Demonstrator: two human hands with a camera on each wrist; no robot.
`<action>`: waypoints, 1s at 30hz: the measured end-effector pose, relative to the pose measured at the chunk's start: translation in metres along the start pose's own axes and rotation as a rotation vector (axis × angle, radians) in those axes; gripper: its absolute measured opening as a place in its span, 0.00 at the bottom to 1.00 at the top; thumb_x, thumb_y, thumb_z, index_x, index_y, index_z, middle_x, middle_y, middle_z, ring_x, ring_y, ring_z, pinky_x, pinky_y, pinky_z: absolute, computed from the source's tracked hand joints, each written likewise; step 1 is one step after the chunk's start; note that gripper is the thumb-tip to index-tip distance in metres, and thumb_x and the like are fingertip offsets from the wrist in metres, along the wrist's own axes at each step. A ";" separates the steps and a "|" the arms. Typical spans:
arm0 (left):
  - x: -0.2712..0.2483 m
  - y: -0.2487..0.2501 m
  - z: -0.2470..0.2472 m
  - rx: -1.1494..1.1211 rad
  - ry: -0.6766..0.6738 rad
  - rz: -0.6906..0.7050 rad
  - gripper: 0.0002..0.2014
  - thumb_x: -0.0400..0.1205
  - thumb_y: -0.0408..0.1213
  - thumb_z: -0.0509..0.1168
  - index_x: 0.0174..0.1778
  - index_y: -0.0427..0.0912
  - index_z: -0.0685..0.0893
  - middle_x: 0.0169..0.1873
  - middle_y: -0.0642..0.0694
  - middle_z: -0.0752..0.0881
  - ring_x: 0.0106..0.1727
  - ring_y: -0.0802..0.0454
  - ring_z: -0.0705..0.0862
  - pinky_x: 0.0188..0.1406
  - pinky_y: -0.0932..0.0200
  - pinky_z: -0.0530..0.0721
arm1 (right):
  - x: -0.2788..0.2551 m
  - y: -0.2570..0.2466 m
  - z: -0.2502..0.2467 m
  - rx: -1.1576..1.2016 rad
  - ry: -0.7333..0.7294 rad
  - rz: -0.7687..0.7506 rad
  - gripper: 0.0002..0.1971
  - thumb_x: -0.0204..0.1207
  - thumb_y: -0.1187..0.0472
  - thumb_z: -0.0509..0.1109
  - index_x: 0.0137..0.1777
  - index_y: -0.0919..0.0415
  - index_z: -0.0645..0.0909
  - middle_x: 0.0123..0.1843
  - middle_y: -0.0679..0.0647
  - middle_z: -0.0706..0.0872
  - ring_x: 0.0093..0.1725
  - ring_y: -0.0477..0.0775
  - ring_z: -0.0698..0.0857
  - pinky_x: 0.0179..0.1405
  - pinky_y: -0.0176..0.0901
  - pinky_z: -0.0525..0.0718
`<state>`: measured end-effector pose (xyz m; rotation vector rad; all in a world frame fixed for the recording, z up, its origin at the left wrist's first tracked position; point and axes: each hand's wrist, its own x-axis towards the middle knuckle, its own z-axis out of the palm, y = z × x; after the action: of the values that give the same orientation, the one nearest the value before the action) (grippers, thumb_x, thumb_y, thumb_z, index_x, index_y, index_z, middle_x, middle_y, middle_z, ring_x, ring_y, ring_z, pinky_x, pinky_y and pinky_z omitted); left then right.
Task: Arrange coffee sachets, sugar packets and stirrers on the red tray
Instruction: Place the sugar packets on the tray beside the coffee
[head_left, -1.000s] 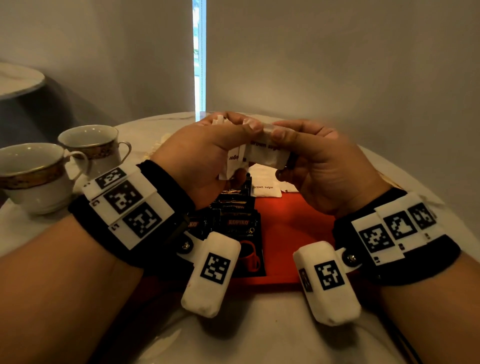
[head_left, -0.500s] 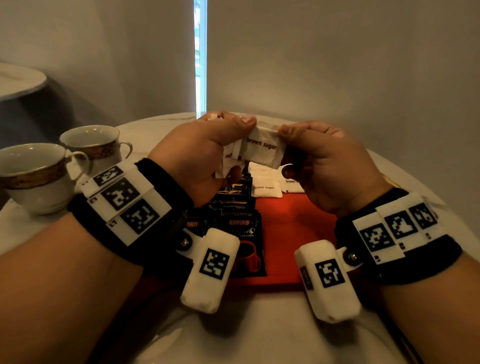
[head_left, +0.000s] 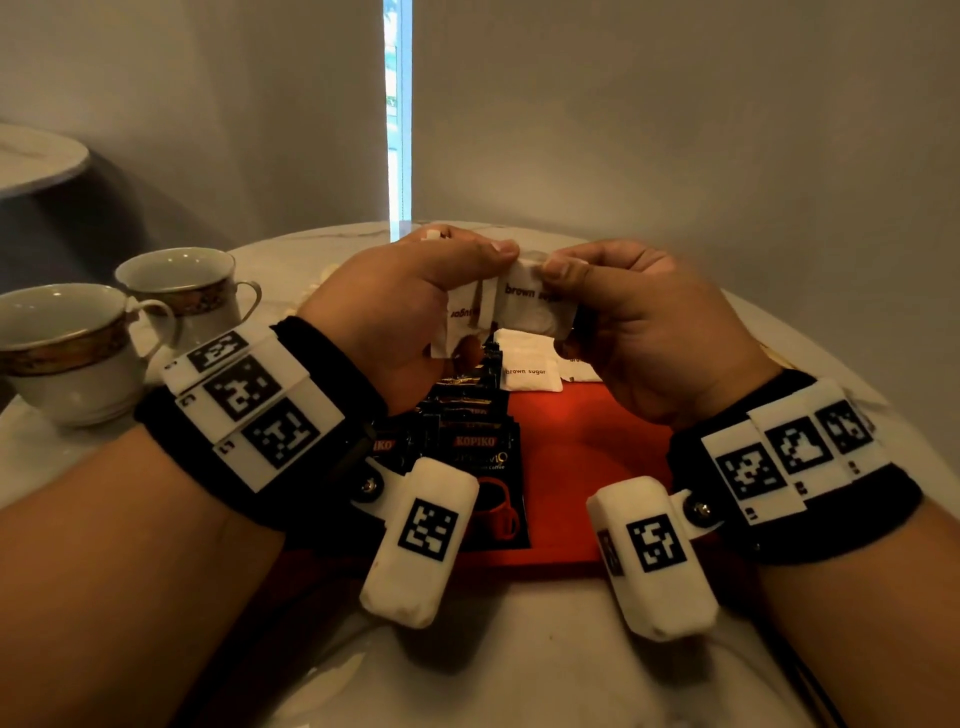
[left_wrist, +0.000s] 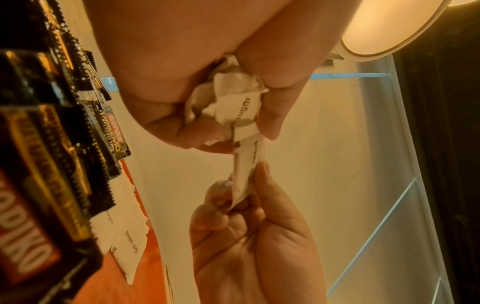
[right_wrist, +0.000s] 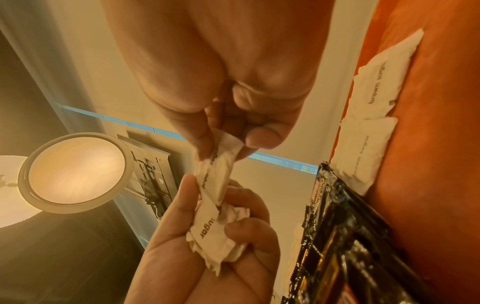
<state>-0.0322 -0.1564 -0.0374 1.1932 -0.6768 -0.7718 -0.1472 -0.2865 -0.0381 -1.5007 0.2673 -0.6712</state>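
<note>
Both hands are raised above the red tray (head_left: 582, 447). My left hand (head_left: 410, 312) grips a bunch of white brown sugar packets (head_left: 465, 322) (left_wrist: 233, 107) (right_wrist: 215, 234). My right hand (head_left: 623, 322) pinches one brown sugar packet (head_left: 535, 306) (left_wrist: 246, 170) (right_wrist: 215, 170) by thumb and fingers at the edge of that bunch, and the left thumb still touches it. Two more sugar packets (head_left: 530, 366) (right_wrist: 374, 86) lie at the tray's far side. Black Kopiko coffee sachets (head_left: 467, 431) (left_wrist: 39, 164) (right_wrist: 345, 236) lie in a fanned row on the tray's left half.
Two white cups with gold bands (head_left: 67, 348) (head_left: 187, 291) stand on the white marble table (head_left: 519, 665) to the left of the tray. A grey wall rises behind the table. A second round table (head_left: 36, 156) shows at the far left.
The right hand has drawn the single sugar packet a little to the right and turned it flatter, so its print faces the head camera. Both hands stay raised above the tray.
</note>
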 end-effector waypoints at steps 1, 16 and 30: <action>0.001 0.000 0.000 -0.004 0.007 -0.002 0.06 0.81 0.39 0.69 0.41 0.46 0.79 0.46 0.39 0.85 0.46 0.42 0.80 0.25 0.60 0.75 | 0.001 0.001 0.000 0.009 0.006 0.006 0.13 0.63 0.60 0.75 0.46 0.65 0.83 0.38 0.60 0.87 0.34 0.55 0.82 0.26 0.42 0.74; 0.001 0.006 -0.006 -0.114 0.102 -0.088 0.08 0.84 0.46 0.68 0.44 0.46 0.87 0.42 0.50 0.85 0.39 0.53 0.81 0.28 0.63 0.75 | 0.023 -0.010 -0.053 0.078 0.309 0.041 0.03 0.83 0.63 0.67 0.52 0.56 0.81 0.41 0.53 0.90 0.34 0.49 0.84 0.23 0.38 0.69; 0.002 0.009 -0.007 -0.136 0.106 -0.090 0.06 0.84 0.43 0.68 0.45 0.47 0.87 0.44 0.50 0.86 0.40 0.52 0.83 0.26 0.62 0.76 | 0.039 0.035 -0.093 -0.294 0.136 0.592 0.10 0.85 0.64 0.64 0.60 0.61 0.85 0.33 0.52 0.88 0.23 0.43 0.69 0.18 0.35 0.69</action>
<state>-0.0234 -0.1528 -0.0306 1.1374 -0.4783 -0.8106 -0.1591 -0.3874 -0.0705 -1.5467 0.9054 -0.2608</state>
